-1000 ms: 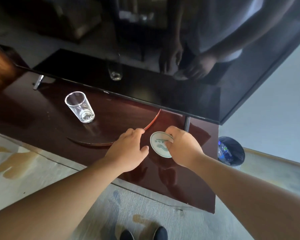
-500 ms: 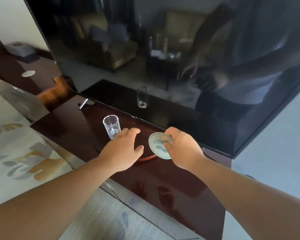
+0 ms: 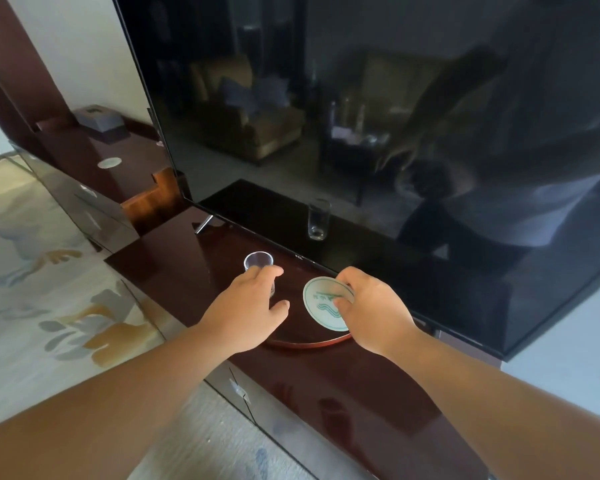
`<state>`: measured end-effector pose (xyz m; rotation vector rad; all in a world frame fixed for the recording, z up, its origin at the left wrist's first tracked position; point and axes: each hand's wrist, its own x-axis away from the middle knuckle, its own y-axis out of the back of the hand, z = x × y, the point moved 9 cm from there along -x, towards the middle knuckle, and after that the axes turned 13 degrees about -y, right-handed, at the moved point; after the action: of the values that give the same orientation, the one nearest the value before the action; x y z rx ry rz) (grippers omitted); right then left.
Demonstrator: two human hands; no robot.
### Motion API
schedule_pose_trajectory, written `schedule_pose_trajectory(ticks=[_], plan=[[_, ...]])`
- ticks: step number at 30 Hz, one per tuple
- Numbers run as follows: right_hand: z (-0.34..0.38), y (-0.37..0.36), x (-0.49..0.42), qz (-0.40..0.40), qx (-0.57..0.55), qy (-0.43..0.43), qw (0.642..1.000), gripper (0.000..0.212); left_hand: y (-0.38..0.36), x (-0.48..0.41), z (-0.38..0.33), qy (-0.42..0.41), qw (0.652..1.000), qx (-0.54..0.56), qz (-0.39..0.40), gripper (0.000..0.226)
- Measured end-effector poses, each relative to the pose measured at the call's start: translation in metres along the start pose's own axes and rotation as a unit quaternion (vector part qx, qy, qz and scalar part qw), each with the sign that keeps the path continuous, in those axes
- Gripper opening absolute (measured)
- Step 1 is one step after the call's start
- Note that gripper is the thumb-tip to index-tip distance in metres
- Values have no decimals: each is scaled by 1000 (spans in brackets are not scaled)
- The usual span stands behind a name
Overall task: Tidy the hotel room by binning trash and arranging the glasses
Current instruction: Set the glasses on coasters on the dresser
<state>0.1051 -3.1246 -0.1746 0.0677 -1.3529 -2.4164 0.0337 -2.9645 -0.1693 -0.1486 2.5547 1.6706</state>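
**Head view: coaster in one hand, glass under the other**

Head view looks down at a dark glossy table (image 3: 343,386) in front of a large television (image 3: 361,133). The right hand (image 3: 371,310) pinches a round white coaster (image 3: 321,303) with a green wave print by its right edge, thumb on its face and fingers behind it, so the disc stays tilted and clear of the surface rather than lying flat. It hangs above a shallow reddish tray (image 3: 309,341), which suggests the coaster is meant to be set down there as a seat for the glass.

The left hand (image 3: 250,306) reaches over a clear drinking glass (image 3: 258,263) standing upright on the table near the tray's left end. Its fingers curl loosely around the near side of the glass; whether this grip has actually closed on it I cannot tell, since the hand covers the lower part.

A second coaster (image 3: 109,163) and a tissue box (image 3: 97,117) sit well apart, further along the unit. The likely step is pairing glass with coaster on the tray.
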Motion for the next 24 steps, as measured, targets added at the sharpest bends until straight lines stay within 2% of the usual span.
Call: schedule_pose_trajectory(ticks=[6, 14, 24], plan=[[28, -14, -17, -19, 11, -17, 1000, 12, 11, -9, 35, -44, 999, 14, 17, 51], [70, -46, -44, -40, 15, -92, 995, 11, 26, -31, 104, -110, 991, 44, 55, 50], [81, -66, -45, -43, -4, -157, 987, 10, 21, -43, 147, -132, 986, 56, 90, 52]])
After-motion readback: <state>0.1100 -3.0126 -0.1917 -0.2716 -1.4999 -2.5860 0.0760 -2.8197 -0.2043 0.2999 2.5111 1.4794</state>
